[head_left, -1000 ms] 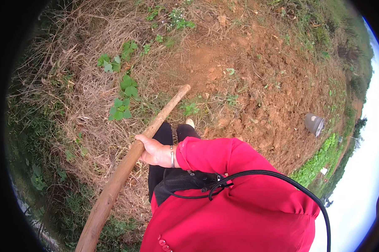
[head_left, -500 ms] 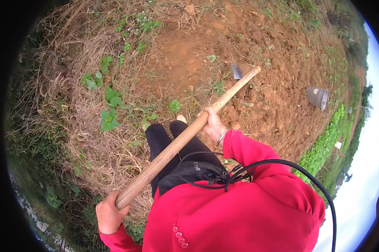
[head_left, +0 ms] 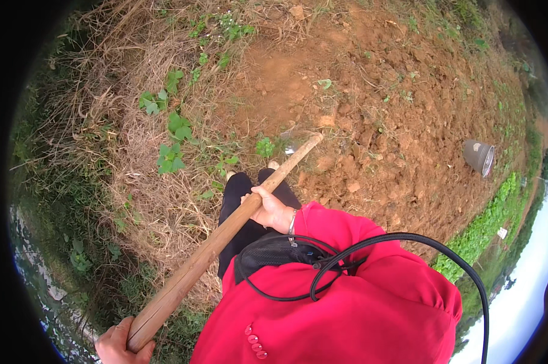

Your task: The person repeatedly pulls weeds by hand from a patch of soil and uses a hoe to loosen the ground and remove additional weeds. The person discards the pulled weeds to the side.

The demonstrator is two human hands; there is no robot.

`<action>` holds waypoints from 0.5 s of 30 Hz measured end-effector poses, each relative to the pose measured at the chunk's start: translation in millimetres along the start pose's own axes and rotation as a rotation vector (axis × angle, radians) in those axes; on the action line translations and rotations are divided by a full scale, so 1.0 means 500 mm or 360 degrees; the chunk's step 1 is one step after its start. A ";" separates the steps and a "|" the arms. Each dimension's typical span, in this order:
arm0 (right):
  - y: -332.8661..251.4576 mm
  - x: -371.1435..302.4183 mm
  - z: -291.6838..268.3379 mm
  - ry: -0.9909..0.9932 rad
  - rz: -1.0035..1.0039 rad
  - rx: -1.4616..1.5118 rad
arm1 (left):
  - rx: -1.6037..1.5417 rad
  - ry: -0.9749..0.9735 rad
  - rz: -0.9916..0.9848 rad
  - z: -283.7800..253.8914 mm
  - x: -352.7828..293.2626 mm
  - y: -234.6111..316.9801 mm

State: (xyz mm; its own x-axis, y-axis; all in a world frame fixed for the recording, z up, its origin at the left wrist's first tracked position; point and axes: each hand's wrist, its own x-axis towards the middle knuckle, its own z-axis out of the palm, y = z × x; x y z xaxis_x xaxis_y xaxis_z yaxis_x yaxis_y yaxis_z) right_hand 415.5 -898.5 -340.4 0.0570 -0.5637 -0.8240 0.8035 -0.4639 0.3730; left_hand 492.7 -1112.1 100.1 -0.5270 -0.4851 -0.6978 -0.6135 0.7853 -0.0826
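Note:
A hoe point(head_left: 210, 245) with a thick wooden handle slants across my body from lower left to upper right. Its metal blade point(head_left: 289, 149) is low at the soil just ahead of my feet, mostly hidden and blurred. My left hand point(head_left: 117, 344) wraps round the butt end of the handle at the lower left. Further up the shaft, my right hand point(head_left: 270, 208) is closed round it, in front of my dark trousers. A bracelet circles the right wrist.
Loose reddish soil point(head_left: 395, 127) spreads ahead and right. Dry grass point(head_left: 146, 224) and leafy weeds point(head_left: 178, 125) lie left. A grey bucket point(head_left: 478, 156) stands at the right, near green crops point(head_left: 477, 233). A black cable point(head_left: 407, 236) loops over my red top, above a black waist pouch point(head_left: 280, 255).
Both hands have drawn the hoe back toward me, down and to the left. Its blade has come nearer my feet. The view has shifted slightly.

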 end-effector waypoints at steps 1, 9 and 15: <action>0.007 0.007 -0.001 0.0041 0.0031 -0.0014 | -0.0025 0.0007 0.0002 -0.001 -0.010 -0.001; -0.015 -0.006 -0.021 0.0308 -0.0254 -0.0383 | -0.0820 0.0116 -0.0073 0.249 -0.023 -0.160; -0.088 -0.036 0.016 0.0447 -0.0731 -0.0576 | -0.1055 -0.0067 0.0034 0.511 0.072 -0.235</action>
State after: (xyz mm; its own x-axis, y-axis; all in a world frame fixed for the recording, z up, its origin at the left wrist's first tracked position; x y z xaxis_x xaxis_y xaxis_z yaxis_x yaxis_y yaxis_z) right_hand 374.2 -873.3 -338.8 -0.2268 -0.1397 -0.9639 0.9291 -0.3278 -0.1711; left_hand 696.1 -1123.5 -97.1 -0.5280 -0.4461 -0.7227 -0.8421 0.3855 0.3773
